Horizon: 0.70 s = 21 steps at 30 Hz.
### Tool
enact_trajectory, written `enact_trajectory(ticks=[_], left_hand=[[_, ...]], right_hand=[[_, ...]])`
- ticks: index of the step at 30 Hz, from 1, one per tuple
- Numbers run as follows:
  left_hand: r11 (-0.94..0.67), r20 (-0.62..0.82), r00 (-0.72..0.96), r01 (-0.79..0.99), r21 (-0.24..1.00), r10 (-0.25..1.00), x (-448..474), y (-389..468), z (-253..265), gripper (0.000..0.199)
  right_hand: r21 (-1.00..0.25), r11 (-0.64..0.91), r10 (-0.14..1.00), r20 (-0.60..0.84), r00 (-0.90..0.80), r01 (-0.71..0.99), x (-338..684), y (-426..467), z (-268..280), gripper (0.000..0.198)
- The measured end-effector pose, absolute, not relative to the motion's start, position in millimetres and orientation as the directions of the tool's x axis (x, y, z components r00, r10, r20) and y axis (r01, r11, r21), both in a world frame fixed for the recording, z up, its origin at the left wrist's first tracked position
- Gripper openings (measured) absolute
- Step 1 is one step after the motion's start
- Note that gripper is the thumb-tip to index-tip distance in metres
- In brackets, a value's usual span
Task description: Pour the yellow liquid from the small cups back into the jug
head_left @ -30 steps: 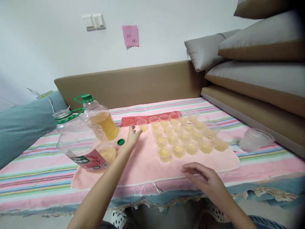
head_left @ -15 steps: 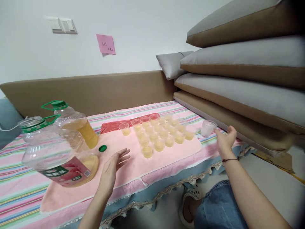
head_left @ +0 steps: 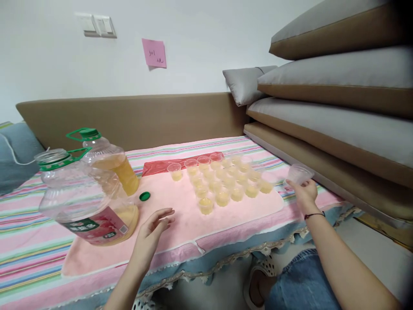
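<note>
My right hand [head_left: 306, 193] is closed on a clear plastic cup [head_left: 300, 173] at the right end of the table; the cup tilts, and whether others are nested in it I cannot tell. My left hand [head_left: 156, 224] hovers over the pink towel [head_left: 180, 230], holding nothing, its fingers loosely curved and apart. Between the hands stand several clear cups of pale yellow drink [head_left: 222, 198] in close rows. One cup of the same drink [head_left: 176, 173] stands slightly apart at their left. Left of my left hand is a large uncapped juice bottle [head_left: 93, 219], low on juice.
A second capped bottle [head_left: 112, 165] stands behind the first. A green cap [head_left: 145, 196] and a red plastic sheet [head_left: 155, 168] lie on the table. Stacked cushions [head_left: 335, 112] rise along the right side. The table's ruffled edge [head_left: 245, 260] runs along the front.
My right hand has turned and closed on the clear cup, which has tilted. My left hand's fingers have curled a little. The view has shifted slightly.
</note>
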<state>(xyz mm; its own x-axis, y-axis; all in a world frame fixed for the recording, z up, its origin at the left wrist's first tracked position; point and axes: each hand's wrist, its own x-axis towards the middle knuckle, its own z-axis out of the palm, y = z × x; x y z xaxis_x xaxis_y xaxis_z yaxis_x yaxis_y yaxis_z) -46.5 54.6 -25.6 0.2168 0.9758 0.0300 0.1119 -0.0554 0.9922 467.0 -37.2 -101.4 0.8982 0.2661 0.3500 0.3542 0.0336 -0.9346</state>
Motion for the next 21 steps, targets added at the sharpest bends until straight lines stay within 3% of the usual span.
enact_trajectory(ticks=[4, 7, 10, 12, 14, 16, 21], left_hand=[[-0.057, 0.040, 0.240, 0.061, 0.996, 0.970, -42.1, 49.1, -26.2, 0.041], [-0.074, 0.066, 0.287, 0.015, 0.997, 0.956, -35.6, 44.5, -26.5, 0.039], [-0.095, 0.100, 0.360, -0.032, 0.995, 0.928, -28.6, 40.2, -27.8, 0.038], [-0.084, 0.107, 0.433, -0.071, 0.994, 0.895, -24.7, 38.1, -30.2, 0.039], [-0.056, 0.113, 0.524, -0.123, 0.991, 0.844, -21.8, 36.6, -34.3, 0.047], [-0.037, 0.133, 0.605, -0.169, 0.985, 0.785, -20.1, 35.1, -39.2, 0.060], [-0.078, 0.172, 0.660, -0.170, 0.982, 0.731, -18.2, 29.0, -46.3, 0.078]], right_hand=[[-0.927, 0.171, 0.353, 0.373, 0.858, 0.332, 431.3, -43.3, -66.9, 0.056], [-0.910, 0.290, 0.550, 0.413, 0.727, 0.297, 381.5, -42.3, -51.6, 0.071], [-0.958, 0.218, 0.860, 0.280, 0.427, 0.188, 322.9, -44.1, -51.0, 0.078], [-0.981, 0.132, 0.980, 0.151, 0.127, 0.146, 285.4, -47.0, -54.3, 0.083], [-0.992, 0.104, 0.985, 0.092, -0.149, 0.073, 253.4, -49.9, -57.0, 0.083], [-0.996, 0.090, 0.949, 0.085, -0.304, 0.001, 229.9, -51.8, -58.0, 0.076], [-0.998, 0.065, 0.923, 0.069, -0.379, -0.024, 211.9, -52.9, -57.4, 0.064]])
